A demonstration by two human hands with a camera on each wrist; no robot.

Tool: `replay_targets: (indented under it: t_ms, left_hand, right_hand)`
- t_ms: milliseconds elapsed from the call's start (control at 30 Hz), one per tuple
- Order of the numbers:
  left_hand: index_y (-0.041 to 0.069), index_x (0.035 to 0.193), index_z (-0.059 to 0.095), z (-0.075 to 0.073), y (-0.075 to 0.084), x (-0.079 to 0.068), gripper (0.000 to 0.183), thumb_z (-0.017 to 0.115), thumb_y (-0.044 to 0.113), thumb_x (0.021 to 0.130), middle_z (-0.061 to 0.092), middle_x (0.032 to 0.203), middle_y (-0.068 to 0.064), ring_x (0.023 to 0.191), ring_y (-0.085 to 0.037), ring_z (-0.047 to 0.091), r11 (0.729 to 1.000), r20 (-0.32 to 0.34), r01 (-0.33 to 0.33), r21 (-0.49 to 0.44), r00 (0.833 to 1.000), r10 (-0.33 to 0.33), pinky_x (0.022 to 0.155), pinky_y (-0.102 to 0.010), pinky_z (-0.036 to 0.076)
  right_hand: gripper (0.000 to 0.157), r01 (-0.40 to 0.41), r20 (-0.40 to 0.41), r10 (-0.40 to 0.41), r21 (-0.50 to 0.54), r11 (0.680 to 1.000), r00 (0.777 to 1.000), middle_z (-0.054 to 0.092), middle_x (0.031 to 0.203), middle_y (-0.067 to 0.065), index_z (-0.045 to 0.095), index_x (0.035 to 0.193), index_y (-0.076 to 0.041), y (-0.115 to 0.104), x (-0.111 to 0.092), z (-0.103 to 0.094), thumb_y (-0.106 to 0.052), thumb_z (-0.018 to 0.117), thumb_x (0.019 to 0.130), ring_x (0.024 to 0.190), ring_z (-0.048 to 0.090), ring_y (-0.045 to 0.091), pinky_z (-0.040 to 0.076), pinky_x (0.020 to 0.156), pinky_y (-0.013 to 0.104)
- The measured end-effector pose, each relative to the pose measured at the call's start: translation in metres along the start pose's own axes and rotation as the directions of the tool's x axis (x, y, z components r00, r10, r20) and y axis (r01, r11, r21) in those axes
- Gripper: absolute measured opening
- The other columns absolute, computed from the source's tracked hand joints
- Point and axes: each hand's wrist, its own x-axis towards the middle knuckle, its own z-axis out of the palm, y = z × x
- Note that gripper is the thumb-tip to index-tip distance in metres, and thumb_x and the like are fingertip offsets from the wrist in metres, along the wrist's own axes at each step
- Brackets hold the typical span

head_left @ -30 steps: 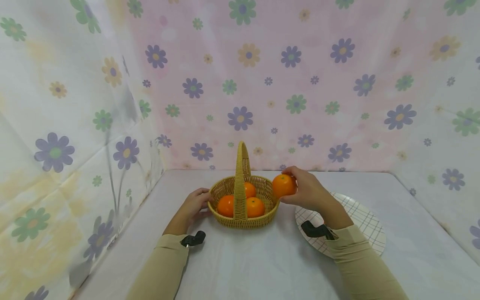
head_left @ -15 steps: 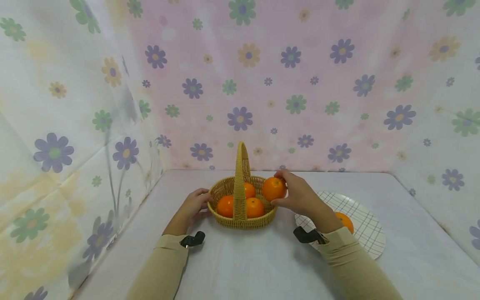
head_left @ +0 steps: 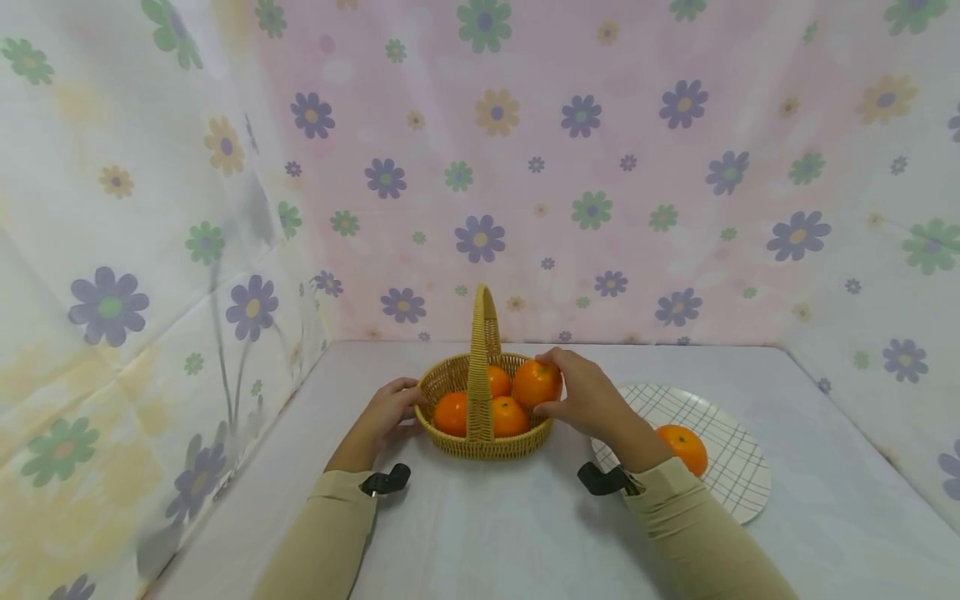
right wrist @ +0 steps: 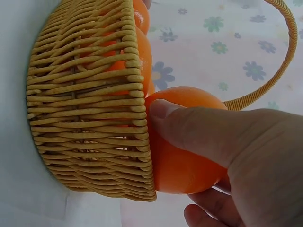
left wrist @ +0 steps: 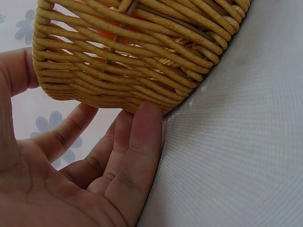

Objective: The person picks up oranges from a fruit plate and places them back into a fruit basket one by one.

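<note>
A yellow wicker basket (head_left: 487,448) with a tall arched handle stands on the white-covered table. Several oranges (head_left: 510,416) lie inside, partly hidden by the handle. My left hand (head_left: 386,412) holds the basket's left end, its fingers (left wrist: 142,137) against the woven outer wall. At the opposite end, my right hand (head_left: 592,400) grips another orange (head_left: 536,383) between thumb and fingers. That orange sits just inside the right rim; in the right wrist view its lower part is hidden behind the basket wall.
A round white plate (head_left: 738,467) with a grid pattern lies to the right, partly beneath the right forearm. One more orange (head_left: 684,450) rests on it. Flowered cloth (head_left: 480,167) hangs behind the table and along its sides.
My right hand has carried its orange leftward and down, from over the right rim into the basket. The orange on the plate has come into view. The left hand stays put.
</note>
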Motion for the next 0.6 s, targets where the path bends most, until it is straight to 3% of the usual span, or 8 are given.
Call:
replay_targets:
  t_ms: [600]
  left_hand:
    - [0.009,0.133,0.059,0.0,-0.0001,0.0002,0.044,0.064,0.023,0.091,0.061,0.136,-0.015,0.105,-0.023,0.068,1.0,-0.01,0.0,0.001,1.0,0.0,0.091,-0.042,0.062]
  right_hand:
    - [0.064,0.013,0.031,-0.013,-0.023,1.0,0.999,0.067,0.131,-0.001,0.06,0.136,-0.017,-0.0031,-0.0002,0.009,-0.025,0.09,0.079,0.114,0.063,0.02,0.056,0.101,0.044]
